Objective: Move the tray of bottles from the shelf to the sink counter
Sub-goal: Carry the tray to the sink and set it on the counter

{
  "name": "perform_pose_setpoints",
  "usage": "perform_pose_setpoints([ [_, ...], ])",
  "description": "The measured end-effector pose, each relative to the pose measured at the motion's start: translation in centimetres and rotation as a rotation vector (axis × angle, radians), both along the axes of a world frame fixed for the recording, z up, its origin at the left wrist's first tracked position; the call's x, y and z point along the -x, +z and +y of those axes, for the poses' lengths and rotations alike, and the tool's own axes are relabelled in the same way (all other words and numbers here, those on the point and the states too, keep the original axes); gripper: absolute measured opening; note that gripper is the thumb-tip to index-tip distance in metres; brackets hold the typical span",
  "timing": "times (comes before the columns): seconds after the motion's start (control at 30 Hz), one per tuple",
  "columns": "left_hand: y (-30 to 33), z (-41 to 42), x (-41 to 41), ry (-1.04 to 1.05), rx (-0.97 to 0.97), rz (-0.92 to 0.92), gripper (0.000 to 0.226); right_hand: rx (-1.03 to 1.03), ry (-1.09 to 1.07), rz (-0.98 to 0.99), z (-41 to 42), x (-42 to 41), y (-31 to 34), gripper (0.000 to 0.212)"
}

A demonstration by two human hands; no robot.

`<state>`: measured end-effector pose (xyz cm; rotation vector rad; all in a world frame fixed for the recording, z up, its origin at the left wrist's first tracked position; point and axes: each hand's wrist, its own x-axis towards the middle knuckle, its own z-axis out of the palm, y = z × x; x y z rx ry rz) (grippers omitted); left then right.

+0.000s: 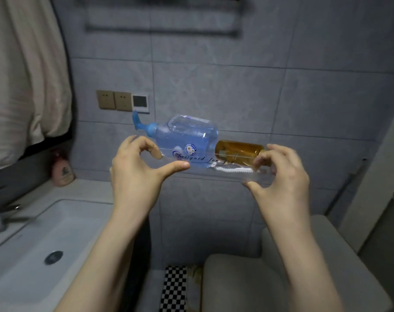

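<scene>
A clear plastic tray (214, 164) with script lettering on its front hangs in the air before the grey tiled wall. In it lie a blue pump bottle (182, 137) on its side, nozzle pointing left, and an amber bottle (238, 149) to its right. My left hand (142, 167) grips the tray's left end, thumb under and fingers over the rim. My right hand (279, 174) pinches the right end the same way. The sink counter (87, 190) lies below and to the left.
A white basin (33, 244) with a dark drain and a chrome tap (2, 212) sits at the lower left. A pink bottle (62, 170) stands on the counter's back corner. A toilet (281, 266) is below on the right. Wall sockets (121, 101) and a towel are on the left.
</scene>
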<state>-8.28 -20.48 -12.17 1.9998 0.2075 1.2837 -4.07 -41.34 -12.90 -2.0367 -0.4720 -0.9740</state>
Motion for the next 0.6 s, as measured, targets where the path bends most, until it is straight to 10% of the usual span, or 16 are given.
perform_pose_setpoints([
  [0.6, -6.5, 9.9, 8.3, 0.447, 0.122, 0.118, 0.052, 0.152, 0.496, 0.155, 13.9, -0.6, -5.1, 0.038],
])
